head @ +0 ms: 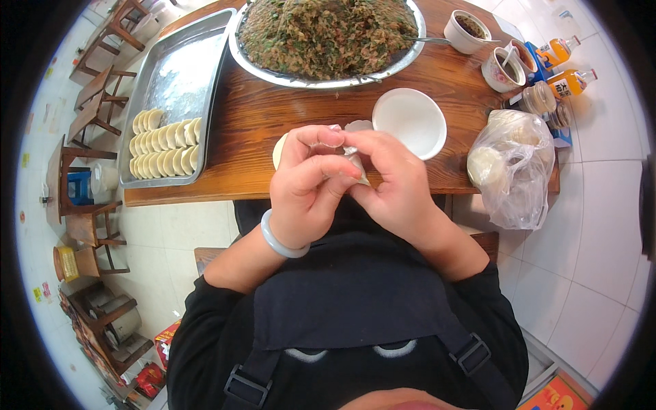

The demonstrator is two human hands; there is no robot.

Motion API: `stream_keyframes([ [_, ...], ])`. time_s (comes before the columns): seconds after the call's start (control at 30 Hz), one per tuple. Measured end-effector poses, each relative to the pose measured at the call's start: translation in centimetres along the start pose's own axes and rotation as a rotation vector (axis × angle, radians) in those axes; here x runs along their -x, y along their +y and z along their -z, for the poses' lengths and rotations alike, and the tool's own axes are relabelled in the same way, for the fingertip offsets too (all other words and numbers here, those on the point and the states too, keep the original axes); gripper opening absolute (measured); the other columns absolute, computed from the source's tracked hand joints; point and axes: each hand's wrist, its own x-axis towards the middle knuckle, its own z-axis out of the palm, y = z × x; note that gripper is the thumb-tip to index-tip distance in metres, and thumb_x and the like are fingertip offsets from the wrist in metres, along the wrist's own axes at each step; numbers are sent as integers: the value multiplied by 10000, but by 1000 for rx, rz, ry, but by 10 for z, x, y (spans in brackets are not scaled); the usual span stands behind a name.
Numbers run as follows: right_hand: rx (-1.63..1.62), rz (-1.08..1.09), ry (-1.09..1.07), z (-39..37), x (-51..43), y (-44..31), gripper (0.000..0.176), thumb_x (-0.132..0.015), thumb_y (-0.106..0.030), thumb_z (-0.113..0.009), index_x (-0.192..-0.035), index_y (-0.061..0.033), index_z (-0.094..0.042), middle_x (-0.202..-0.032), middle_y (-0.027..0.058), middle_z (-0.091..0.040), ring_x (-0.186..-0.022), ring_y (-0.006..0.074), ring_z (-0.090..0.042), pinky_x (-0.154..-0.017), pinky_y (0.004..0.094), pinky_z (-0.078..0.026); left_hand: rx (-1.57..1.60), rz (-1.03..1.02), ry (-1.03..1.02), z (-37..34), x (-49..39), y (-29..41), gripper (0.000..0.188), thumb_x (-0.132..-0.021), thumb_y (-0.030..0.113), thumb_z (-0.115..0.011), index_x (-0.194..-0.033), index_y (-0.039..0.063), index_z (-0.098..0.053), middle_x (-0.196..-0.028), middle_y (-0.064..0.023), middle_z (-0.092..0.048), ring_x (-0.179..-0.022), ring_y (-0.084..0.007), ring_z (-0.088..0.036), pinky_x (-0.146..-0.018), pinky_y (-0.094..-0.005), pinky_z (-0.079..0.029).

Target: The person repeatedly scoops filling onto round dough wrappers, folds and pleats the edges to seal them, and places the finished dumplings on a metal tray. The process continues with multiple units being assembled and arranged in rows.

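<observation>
My left hand (307, 189), with a pale bangle (271, 241) on its wrist, meets my right hand (397, 179) above the table's near edge. Between their fingertips is a pale dough dumpling (362, 173), mostly hidden by the fingers. Part of a round dough wrapper (279, 150) shows behind my left hand. Just beyond my right hand stands a white bowl (410, 123). Farther back, a large metal basin (328, 83) holds a heap of chopped green and brown filling (328, 36). Folded dumplings (164, 161) lie in rows in a metal tray (202, 154) at the left.
On the right of the wooden table (287, 107), a plastic bag (523, 189) with dough in it overhangs the edge. Seasoning bowls (504, 70), lidded jars (538, 97) and orange bottles (569, 83) stand behind it. A spoon handle (435, 40) juts from the basin. Wooden stools (92, 118) line the left.
</observation>
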Motion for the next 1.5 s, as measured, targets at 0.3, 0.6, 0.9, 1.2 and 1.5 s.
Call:
stream_keyframes([
  [0.3, -505, -316, 33, -8, 12, -2, 436, -822, 23, -806, -1246, -32, -715, -1092, 131, -753, -951, 223, -749, -819, 327, -587, 37, 1, 16, 1, 5, -7, 527, -964, 389, -762, -1420, 138, -676, -1645, -237, -277, -1446, -406, -441, -1139, -505, -427],
  [0.6, -495, -290, -41, -12, 9, -6, 463, -855, 56, -775, -1305, -10, -687, -1172, 120, -751, -1054, 180, -733, -910, 312, -578, -40, -129, -31, 7, 4, -12, 447, -1005, 345, -715, -1420, 183, -686, -1701, -282, -205, -1443, -417, -470, -1073, -476, -497],
  [0.9, -659, -468, -128, -4, 6, -10, 503, -902, 63, -752, -1386, 16, -626, -1275, 110, -712, -1173, 173, -671, -1023, 317, -529, 36, -111, -37, 5, 5, -17, 591, -1007, 412, -678, -1471, 53, -611, -1676, -322, -261, -1451, -422, -469, -1117, -451, -463],
  [1.2, -652, -494, -40, -5, 7, -12, 509, -895, 134, -722, -1377, 32, -593, -1186, 89, -695, -1066, 146, -686, -929, 279, -569, 33, -1, -22, 15, 3, -6, 400, -974, 46, -698, -1373, 39, -682, -1402, -226, -617, -1238, -337, -643, -1037, -391, -522],
  [1.5, -275, -303, 93, 3, 19, 8, 584, -832, 96, -811, -1372, 14, -604, -1011, 52, -670, -910, 138, -659, -859, 282, -558, -80, 12, -51, 54, -14, -5, 276, -841, -19, -806, -1103, 63, -776, -1208, -145, -727, -1042, -268, -725, -896, -341, -575],
])
